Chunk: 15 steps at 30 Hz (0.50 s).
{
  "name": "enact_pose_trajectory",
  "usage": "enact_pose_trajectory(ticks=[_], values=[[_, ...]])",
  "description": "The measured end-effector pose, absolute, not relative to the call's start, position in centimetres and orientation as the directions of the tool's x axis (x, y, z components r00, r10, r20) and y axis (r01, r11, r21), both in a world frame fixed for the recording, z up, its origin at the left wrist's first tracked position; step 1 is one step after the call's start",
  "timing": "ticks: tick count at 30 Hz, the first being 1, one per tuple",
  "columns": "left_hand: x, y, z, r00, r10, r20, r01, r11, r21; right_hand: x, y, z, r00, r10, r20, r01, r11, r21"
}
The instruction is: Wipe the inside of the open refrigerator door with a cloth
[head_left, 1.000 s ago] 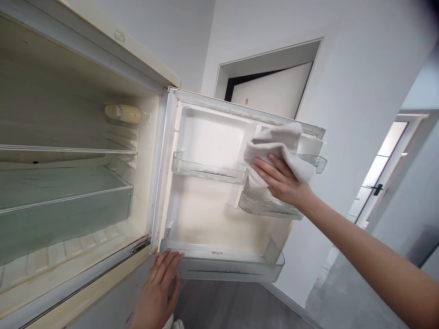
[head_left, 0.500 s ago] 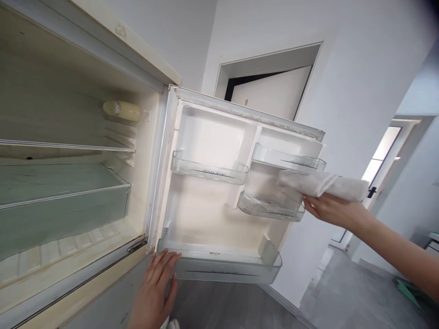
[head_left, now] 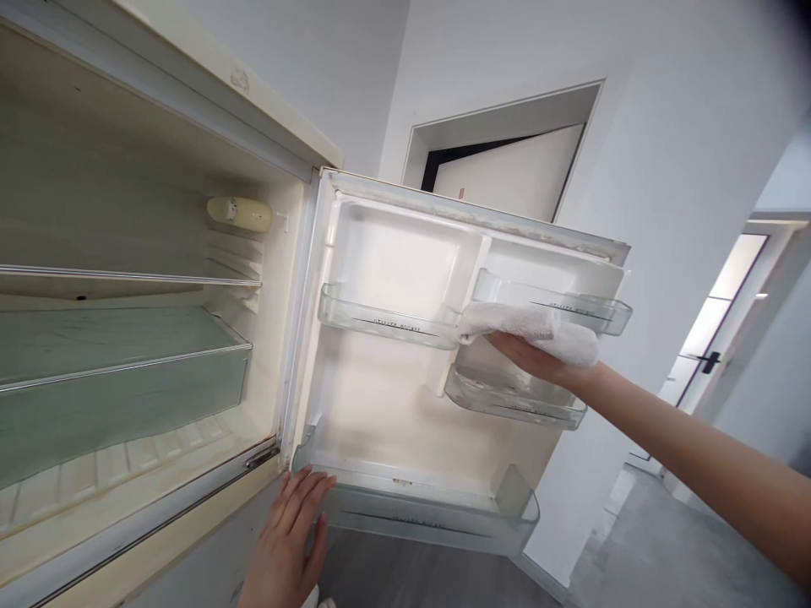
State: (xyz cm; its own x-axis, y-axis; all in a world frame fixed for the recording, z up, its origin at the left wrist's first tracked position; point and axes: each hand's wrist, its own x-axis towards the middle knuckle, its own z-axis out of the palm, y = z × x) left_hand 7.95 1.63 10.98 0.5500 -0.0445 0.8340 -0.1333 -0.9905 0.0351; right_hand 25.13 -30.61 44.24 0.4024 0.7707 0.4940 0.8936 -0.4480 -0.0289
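Note:
The refrigerator door (head_left: 393, 405) stands open, with clear plastic bins along its inner face. My right hand (head_left: 532, 359) holds a folded white cloth (head_left: 519, 323) between the upper right bin (head_left: 570, 306) and the middle right bin (head_left: 516, 399). The cloth overlaps the right end of the upper left bin (head_left: 386, 323); whether it touches the door is unclear. My left hand (head_left: 291, 528) rests with fingers extended at the left end of the wide bottom bin (head_left: 431, 515), near the hinge side.
To the left is the refrigerator interior, with a glass shelf (head_left: 127, 274), a greenish drawer (head_left: 127, 409) and a cream lamp housing (head_left: 239, 214). Behind the door are a white wall (head_left: 665, 127) and a doorway with a tilted-looking white door (head_left: 513, 173). Grey floor (head_left: 672, 540) lies at right.
My right hand has moved left with the cloth, from the door's outer edge toward its middle divider. The door appears swung slightly wider in view. My left hand has stayed put.

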Motion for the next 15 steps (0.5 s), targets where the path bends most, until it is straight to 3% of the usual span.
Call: enact_pose_trajectory(ticks=[3, 6, 8, 10, 15], values=[[7.9, 1.4, 11.2, 0.545, -0.041, 0.838, -0.133, -0.990, 0.038, 25.0, -31.5, 43.5, 0.443, 0.774, 0.452, 0.839, -0.535, 0.094], [8.0, 1.3, 11.3, 0.542, -0.051, 0.839, -0.126, -0.992, 0.021, 24.6, -31.9, 42.5, 0.143, 0.837, 0.529, 0.662, -0.478, 0.578], [8.1, 1.3, 11.2, 0.537, -0.051, 0.842, -0.120, -0.993, 0.017, 24.2, -31.3, 42.0, -0.081, 0.887, 0.454, 0.458, -0.372, 0.807], [8.1, 1.4, 11.0, 0.532, -0.038, 0.846, -0.119, -0.992, 0.030, 24.0, -30.2, 41.7, -0.103, 0.901, 0.422, 0.386, -0.355, 0.851], [8.0, 1.8, 10.6, 0.531, -0.019, 0.847, -0.137, -0.989, 0.063, 24.5, -28.9, 42.2, 0.228, 0.836, 0.500, 0.441, -0.546, 0.712]])
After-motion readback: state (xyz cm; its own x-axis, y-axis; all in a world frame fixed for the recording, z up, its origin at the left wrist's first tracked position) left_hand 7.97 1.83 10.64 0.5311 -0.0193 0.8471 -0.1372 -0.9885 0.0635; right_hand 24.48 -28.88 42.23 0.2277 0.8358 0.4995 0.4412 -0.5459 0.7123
